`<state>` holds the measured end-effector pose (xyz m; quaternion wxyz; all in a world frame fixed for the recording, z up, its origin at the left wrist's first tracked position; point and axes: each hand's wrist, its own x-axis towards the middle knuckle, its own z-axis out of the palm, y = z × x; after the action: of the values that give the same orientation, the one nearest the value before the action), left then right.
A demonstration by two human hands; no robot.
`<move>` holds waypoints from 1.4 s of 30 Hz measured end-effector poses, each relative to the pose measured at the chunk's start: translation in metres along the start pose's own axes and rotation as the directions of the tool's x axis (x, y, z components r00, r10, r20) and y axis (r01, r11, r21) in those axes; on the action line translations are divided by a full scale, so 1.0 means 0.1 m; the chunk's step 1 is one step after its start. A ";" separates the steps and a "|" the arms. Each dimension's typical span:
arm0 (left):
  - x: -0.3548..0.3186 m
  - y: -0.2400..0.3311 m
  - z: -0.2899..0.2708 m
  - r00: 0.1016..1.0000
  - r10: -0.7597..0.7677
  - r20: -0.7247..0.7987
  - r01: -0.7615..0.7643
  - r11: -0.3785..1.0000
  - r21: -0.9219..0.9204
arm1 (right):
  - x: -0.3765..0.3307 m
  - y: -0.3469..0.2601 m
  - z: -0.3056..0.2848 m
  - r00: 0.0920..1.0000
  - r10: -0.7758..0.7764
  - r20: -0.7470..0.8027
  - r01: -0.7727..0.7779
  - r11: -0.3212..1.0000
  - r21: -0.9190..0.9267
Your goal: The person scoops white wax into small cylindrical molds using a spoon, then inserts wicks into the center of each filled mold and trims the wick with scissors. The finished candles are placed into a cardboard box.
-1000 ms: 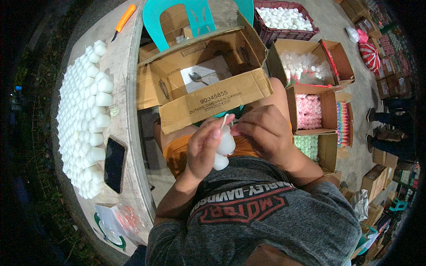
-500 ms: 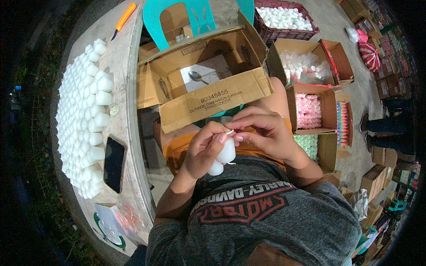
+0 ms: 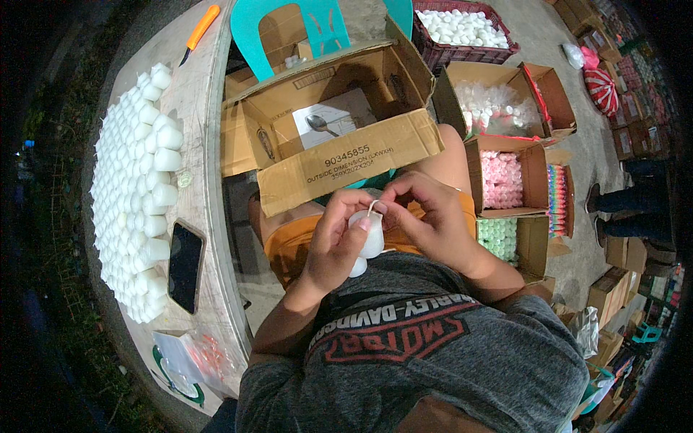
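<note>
Over my lap, my left hand [image 3: 333,249] is closed around white votive candles [image 3: 372,239]. One candle shows its side between thumb and fingers, and the rounded end of another pokes out below. My right hand [image 3: 426,216] pinches the pale wick [image 3: 374,207] at the top of the upper candle. Its thumb and forefinger meet there, with the other fingers curled. How many candles lie in my left palm is partly hidden by the fingers. Rows of similar white candles [image 3: 130,202] stand packed on the table to my left.
A phone [image 3: 185,267] and an orange cutter [image 3: 202,27] lie on the table [image 3: 206,144]. Before me, an open cardboard box [image 3: 346,162] holds a spoon [image 3: 322,125]. On the right are boxes of pink [image 3: 501,179] and green candles [image 3: 498,239], and a crate [image 3: 465,56]. A person's legs [image 3: 635,206] stand farther right.
The candles have tilted more upright in my left hand, and the lower one shows less. My right hand's fingers have drawn up and bent, now pinching the wick more plainly.
</note>
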<state>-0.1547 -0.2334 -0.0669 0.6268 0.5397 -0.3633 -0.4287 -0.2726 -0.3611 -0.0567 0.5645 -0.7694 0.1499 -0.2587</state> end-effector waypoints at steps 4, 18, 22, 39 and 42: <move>-0.01 -0.08 -0.05 0.991 -0.109 0.076 0.111 0.993 -0.031 | -0.02 0.00 -0.01 0.976 0.215 0.036 -0.213 0.905 0.368; 0.01 0.03 -0.09 0.976 -0.212 0.056 0.219 0.936 -0.274 | 0.03 -0.09 -0.19 0.989 -0.133 0.066 0.142 0.976 -0.163; 0.03 -0.03 -0.02 0.996 0.082 -0.031 -0.069 0.952 0.300 | 0.00 -0.17 -0.20 0.943 -0.292 0.161 0.333 0.826 -0.455; 0.01 -0.07 -0.04 0.998 0.069 0.010 -0.069 0.992 0.105 | 0.01 0.08 -0.05 0.996 0.015 0.092 -0.020 0.998 0.064; 0.01 -0.02 -0.02 0.997 -0.070 -0.028 0.069 0.997 -0.015 | 0.02 0.01 -0.04 0.992 -0.106 0.064 0.112 0.989 -0.099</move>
<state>-0.1533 -0.2337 -0.0694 0.6206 0.5536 -0.3322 -0.4450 -0.2736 -0.3658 -0.0562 0.5133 -0.8117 0.1040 -0.2584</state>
